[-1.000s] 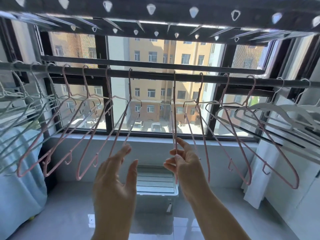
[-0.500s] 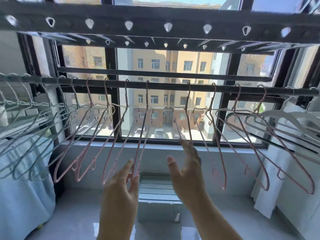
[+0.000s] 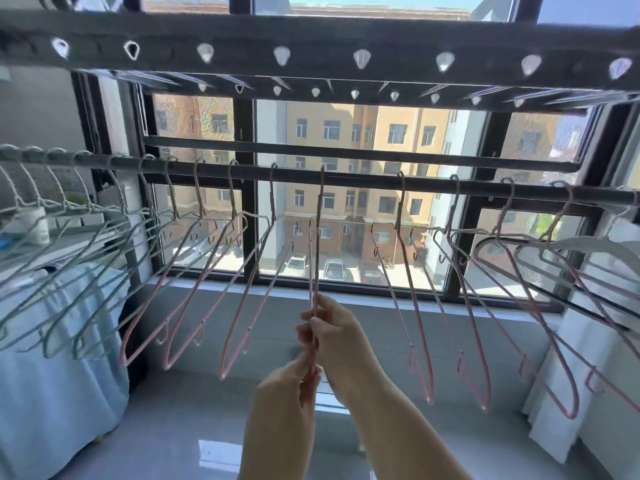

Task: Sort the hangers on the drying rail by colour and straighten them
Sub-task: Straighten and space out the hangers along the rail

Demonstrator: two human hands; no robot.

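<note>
Sunlit window [image 3: 346,133] behind dark metal drying rail [image 3: 363,180]; my left hand [image 3: 289,382] and right hand [image 3: 337,337] both pinch one thin pink wire hanger [image 3: 317,237] low down, probably to square it.

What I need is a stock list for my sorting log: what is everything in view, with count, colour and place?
rail: one, dark, running across in front of the window
green hangers: several, pale green, bunched at the rail's left end
pink hangers: about seven, pink, spread along the middle and right, tilted
held pink hanger: one, pink, centre, seen edge-on
white hanger: one, white, far right
dark hanger: one, dark, right, among the pink
perforated bar: one, dark, overhead
window: one, black-framed, behind
pale blue cloth: one, lower left
left hand: pinches the held hanger's lower end
right hand: grips it just above
</note>
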